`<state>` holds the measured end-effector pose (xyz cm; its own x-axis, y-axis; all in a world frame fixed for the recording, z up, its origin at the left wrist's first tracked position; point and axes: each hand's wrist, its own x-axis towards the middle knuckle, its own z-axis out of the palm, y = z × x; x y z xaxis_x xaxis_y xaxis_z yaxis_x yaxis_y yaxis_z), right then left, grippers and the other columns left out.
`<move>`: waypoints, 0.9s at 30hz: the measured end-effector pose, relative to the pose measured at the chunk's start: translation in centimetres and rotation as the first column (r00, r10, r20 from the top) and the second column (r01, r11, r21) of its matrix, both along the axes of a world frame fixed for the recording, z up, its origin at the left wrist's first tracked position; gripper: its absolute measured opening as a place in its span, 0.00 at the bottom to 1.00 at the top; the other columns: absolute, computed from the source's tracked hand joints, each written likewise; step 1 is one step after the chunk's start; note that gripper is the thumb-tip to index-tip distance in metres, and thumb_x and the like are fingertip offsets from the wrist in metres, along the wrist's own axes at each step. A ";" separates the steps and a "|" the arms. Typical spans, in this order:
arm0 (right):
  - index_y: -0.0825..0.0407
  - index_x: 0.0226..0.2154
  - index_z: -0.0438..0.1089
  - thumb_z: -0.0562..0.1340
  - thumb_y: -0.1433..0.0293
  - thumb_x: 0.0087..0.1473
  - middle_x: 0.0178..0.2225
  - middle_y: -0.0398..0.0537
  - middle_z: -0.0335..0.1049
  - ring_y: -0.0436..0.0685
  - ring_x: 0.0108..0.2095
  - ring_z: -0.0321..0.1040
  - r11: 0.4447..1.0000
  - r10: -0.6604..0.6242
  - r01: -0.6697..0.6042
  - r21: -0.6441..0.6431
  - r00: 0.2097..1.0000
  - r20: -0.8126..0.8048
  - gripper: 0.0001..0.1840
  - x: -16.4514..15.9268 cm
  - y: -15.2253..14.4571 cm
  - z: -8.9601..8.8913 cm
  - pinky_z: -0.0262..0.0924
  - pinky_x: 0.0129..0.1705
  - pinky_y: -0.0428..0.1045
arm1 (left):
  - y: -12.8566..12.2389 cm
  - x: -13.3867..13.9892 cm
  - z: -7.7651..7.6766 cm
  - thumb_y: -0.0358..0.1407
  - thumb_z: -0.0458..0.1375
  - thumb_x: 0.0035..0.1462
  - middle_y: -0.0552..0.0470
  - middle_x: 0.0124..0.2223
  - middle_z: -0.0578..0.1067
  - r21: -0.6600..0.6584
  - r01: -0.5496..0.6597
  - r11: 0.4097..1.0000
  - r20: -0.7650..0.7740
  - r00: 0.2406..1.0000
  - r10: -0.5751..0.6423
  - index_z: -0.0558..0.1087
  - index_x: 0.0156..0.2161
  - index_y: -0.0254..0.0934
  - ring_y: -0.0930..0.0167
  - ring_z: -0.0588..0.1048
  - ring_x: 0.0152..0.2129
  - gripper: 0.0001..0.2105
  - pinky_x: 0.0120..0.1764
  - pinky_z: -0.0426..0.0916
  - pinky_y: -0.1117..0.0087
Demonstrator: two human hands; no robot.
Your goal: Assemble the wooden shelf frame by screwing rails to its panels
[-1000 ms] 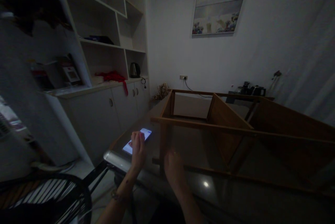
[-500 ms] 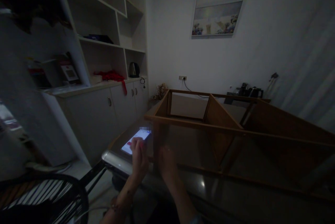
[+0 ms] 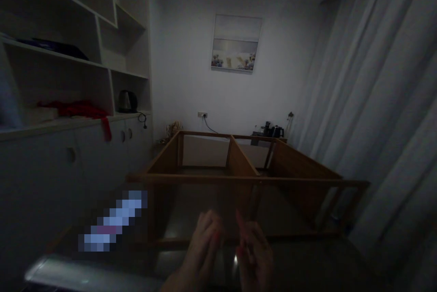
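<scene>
My left hand (image 3: 204,246) is at the lower middle, its fingers curled together with the thumb close to them; whether something small is in it I cannot make out. Just right of it is my right hand (image 3: 254,253), index finger pointing up and thumb apart, with nothing visible in it. Reddish tips show on both hands. The two hands do not touch. Beyond them a brown wooden frame (image 3: 205,178) with dividing panels lies on the dark table. To the left, a pixelated bright phone (image 3: 116,219) rests on the tabletop.
A rounded shiny table edge (image 3: 78,271) runs along the lower left. White cabinets (image 3: 99,137) with shelves line the left wall, holding a kettle (image 3: 127,101) and red cloth (image 3: 77,109). A grey curtain (image 3: 368,101) hangs at right. Another dark kettle (image 3: 276,131) stands at the back.
My left hand has left the phone and come right, beside my right hand. My right hand's index finger is now raised. The view has turned right.
</scene>
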<state>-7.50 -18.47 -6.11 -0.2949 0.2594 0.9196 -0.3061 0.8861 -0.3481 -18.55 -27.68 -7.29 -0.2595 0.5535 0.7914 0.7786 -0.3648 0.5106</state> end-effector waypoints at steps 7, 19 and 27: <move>0.48 0.42 0.74 0.58 0.68 0.64 0.27 0.41 0.69 0.46 0.28 0.68 0.948 -0.139 0.145 0.282 0.989 -0.040 0.09 5.2 4.2 5.5 0.67 0.33 0.41 | 5.0 3.1 5.2 0.38 0.39 0.69 0.49 0.37 0.70 -0.083 0.336 0.938 -0.120 0.931 -0.345 0.66 0.37 0.38 0.70 0.66 0.34 0.15 0.39 0.62 0.68; 0.49 0.36 0.73 0.62 0.72 0.60 0.27 0.41 0.67 0.48 0.28 0.67 0.921 -0.279 0.300 0.249 0.953 -0.118 0.04 5.4 7.2 6.9 0.65 0.30 0.43 | 10.2 4.3 7.1 0.37 0.41 0.69 0.52 0.31 0.64 0.174 0.359 0.917 -0.024 0.933 -0.360 0.62 0.32 0.38 0.72 0.63 0.29 0.14 0.32 0.60 0.71; 0.49 0.33 0.71 0.62 0.71 0.60 0.28 0.41 0.65 0.49 0.29 0.65 0.928 -0.308 0.344 0.143 0.925 -0.223 0.03 4.0 9.1 5.7 0.63 0.29 0.45 | 8.8 1.8 2.9 0.45 0.41 0.68 0.48 0.32 0.70 -0.008 0.336 0.942 -0.014 0.942 -0.336 0.68 0.41 0.37 0.70 0.68 0.29 0.17 0.33 0.65 0.70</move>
